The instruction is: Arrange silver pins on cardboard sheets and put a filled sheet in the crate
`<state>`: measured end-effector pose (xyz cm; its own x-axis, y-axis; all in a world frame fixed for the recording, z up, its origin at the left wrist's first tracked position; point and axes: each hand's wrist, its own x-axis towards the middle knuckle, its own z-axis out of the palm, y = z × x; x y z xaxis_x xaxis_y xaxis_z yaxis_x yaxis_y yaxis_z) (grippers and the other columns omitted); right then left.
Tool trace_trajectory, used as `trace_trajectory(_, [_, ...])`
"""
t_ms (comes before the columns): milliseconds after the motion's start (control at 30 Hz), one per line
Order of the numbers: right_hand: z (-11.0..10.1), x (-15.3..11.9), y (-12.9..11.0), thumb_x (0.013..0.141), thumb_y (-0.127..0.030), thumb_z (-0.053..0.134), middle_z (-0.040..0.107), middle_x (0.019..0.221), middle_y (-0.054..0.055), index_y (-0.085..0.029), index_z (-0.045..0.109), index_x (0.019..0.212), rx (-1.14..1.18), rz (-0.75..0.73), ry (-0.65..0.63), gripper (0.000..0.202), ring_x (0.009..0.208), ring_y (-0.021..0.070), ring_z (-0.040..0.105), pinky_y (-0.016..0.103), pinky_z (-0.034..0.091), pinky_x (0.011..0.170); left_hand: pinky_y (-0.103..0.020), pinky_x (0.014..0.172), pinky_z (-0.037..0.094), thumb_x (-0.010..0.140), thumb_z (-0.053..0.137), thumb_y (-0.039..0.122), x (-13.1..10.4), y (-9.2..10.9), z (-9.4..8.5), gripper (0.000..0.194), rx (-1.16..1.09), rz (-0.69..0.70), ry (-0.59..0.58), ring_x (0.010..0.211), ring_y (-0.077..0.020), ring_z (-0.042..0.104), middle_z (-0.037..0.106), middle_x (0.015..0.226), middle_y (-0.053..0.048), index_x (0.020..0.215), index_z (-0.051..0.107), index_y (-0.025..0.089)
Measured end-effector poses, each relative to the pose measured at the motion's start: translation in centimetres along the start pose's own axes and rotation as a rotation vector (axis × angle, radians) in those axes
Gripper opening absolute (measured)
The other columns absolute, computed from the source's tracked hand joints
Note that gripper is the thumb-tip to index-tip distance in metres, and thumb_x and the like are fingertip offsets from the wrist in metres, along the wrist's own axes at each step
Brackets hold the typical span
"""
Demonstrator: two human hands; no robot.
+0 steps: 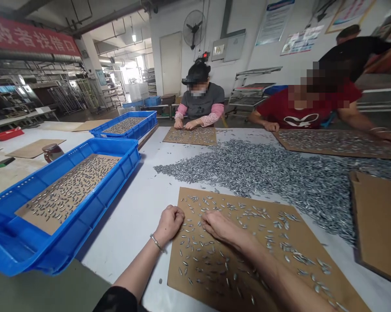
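My left hand rests at the left edge of a brown cardboard sheet, its fingers curled closed. A little to the right, my right hand is low over the same sheet with its fingers pinched together. Whatever either hand may hold is hidden or too small to name. Many small, silvery, elongated metal pieces lie scattered on the cardboard, spread out on the left and in loose clusters on the right. Beyond the sheet, a large heap of the same metal pieces covers the white table.
Blue plastic trays stand on the left, holding cardboard covered with small pieces. A cardboard stack sits at the right. Across the table, one person and another in red work at their own sheets. A brown jar stands behind the near tray.
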<state>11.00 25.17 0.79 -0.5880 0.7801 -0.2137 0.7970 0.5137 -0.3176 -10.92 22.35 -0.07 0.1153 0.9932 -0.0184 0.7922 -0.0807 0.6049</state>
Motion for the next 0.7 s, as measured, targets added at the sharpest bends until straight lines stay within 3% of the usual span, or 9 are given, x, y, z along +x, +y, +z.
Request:
trace_trajectory(133, [0.8,0.3,0.5,0.105,-0.022,0.040,0.072,0.099,0.014,-0.017,0.066,0.092,-0.022,0.011,0.027,0.029,0.089,0.0229,0.067,0.030,0.038,0.075,-0.031,0.092,0.051,0.094,0.053,0.020,1.0,2.9,0.5,0.020,0.107,0.057,-0.111,0.100,-0.0220,0.067,0.072,0.103,-0.009,0.091,0.074,0.019])
trace_trajectory(300, [1.3,-0.7,2.7,0.107,-0.026,0.035,0.069,0.095,0.012,-0.020,0.060,0.093,-0.022,0.062,0.219,0.029,0.086,0.0232,0.065,0.032,0.041,0.075,-0.038,0.093,0.053,0.095,0.053,0.020,1.8,5.6,2.0,0.025,0.263,0.007,-0.208,0.104,-0.0302,0.069,0.072,0.110,-0.020,0.096,0.077,0.011])
trace_trajectory(467, [2.5,-1.9,4.1,0.106,-0.027,0.035,0.064,0.093,0.009,-0.023,0.052,0.089,0.007,0.020,0.303,0.024,0.088,0.0229,0.062,0.032,0.042,0.076,-0.037,0.089,0.055,0.094,0.053,0.017,2.5,6.5,2.4,0.027,0.336,-0.062,-0.269,0.105,-0.0313,0.072,0.074,0.115,-0.024,0.102,0.078,0.009])
trace_trajectory(700, [3.0,-2.9,2.8,0.106,-0.029,0.035,0.064,0.094,0.010,-0.023,0.052,0.087,0.079,0.025,0.290,0.026,0.086,0.0228,0.061,0.033,0.044,0.075,-0.032,0.089,0.054,0.092,0.066,0.025,3.0,6.9,1.7,0.023,0.370,-0.120,-0.324,0.109,-0.0300,0.073,0.077,0.110,-0.023,0.104,0.078,0.009])
